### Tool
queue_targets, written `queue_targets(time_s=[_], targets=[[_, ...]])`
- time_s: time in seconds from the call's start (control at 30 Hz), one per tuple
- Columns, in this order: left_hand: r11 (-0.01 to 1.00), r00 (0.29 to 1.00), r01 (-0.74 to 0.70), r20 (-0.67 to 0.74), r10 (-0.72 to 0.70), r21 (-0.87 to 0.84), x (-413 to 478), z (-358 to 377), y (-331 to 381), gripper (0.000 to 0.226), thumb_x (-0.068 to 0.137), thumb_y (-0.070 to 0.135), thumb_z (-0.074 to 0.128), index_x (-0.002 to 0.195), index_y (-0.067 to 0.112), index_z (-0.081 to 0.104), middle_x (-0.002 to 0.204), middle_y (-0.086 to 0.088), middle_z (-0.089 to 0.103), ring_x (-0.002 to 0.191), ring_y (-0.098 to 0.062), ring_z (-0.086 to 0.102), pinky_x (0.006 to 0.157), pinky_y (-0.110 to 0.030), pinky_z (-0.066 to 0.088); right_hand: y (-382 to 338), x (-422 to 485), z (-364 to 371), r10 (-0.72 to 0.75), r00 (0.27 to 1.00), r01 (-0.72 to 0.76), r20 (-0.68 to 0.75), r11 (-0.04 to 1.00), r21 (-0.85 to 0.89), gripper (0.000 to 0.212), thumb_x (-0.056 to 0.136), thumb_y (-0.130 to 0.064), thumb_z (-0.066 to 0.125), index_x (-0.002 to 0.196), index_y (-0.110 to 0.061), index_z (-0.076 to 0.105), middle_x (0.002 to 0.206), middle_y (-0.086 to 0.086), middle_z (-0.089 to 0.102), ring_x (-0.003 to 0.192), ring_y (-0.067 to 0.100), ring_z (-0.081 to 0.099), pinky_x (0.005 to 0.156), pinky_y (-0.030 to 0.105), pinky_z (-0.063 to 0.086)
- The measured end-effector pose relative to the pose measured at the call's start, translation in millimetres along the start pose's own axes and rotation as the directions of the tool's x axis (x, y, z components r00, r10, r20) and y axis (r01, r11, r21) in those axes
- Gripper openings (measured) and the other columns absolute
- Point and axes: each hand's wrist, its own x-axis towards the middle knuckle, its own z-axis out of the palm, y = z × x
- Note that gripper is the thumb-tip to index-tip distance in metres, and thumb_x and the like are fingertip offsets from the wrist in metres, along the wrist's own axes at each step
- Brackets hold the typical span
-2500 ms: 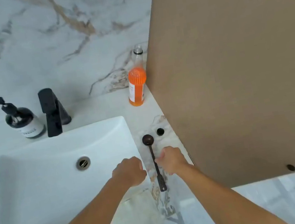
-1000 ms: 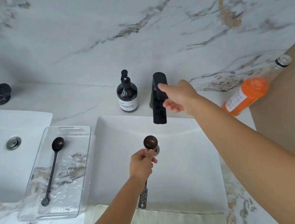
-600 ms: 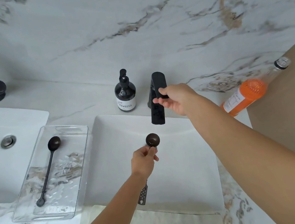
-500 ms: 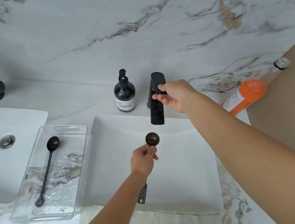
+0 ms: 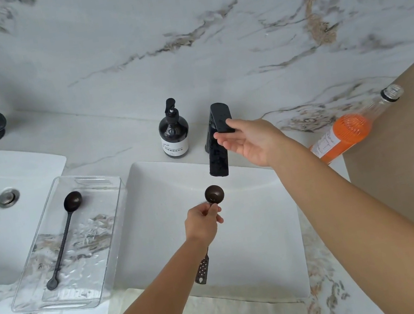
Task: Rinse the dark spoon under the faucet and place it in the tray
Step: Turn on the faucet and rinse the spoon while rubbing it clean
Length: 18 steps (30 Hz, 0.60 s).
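Dark spoon [image 5: 214,195] pinched at its neck in left hand [image 5: 203,224] grip, bowl over sink [image 5: 270,256], just below faucet [image 5: 218,141] spout. Right hand [image 5: 251,140] loose, fingertips on lever. No water visible; rinse not started, tray [image 5: 99,181] placement left.

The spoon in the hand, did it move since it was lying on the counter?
Yes. The spoon is now held by the left hand over the sink, just below the faucet spout.
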Motion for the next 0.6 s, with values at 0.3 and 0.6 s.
queue_targets(time_s=[0.3,0.6], targets=[[1.0,1.0,-0.002,-0.018,0.002,0.013,4.6,1.3,4.1,0.025,0.095,0.023,0.054,0.081,0.014,0.072,0.06,0.005,0.067,0.06,-0.015,0.051,0.067,-0.032,0.044,-3.0,5.6,6.3,-0.031,0.996,0.034,-0.085,0.999,0.026,0.022,0.094,0.007,0.058,0.114,0.016,0.056,0.066,0.024,0.073,0.06,0.028,0.077,0.051,0.025,0.06],[1.0,1.0,-0.016,-0.019,0.017,0.017,5.3,3.9,1.4,0.025,0.096,0.023,0.053,0.081,0.014,0.072,0.06,0.005,0.067,0.06,-0.014,0.052,0.067,-0.032,0.045,-1.1,6.6,9.1,-0.04,0.989,0.048,-0.144,0.997,0.055,0.025,0.093,0.008,0.057,0.117,0.016,0.055,0.084,0.028,0.07,0.057,0.03,0.076,0.049,0.025,0.059]])
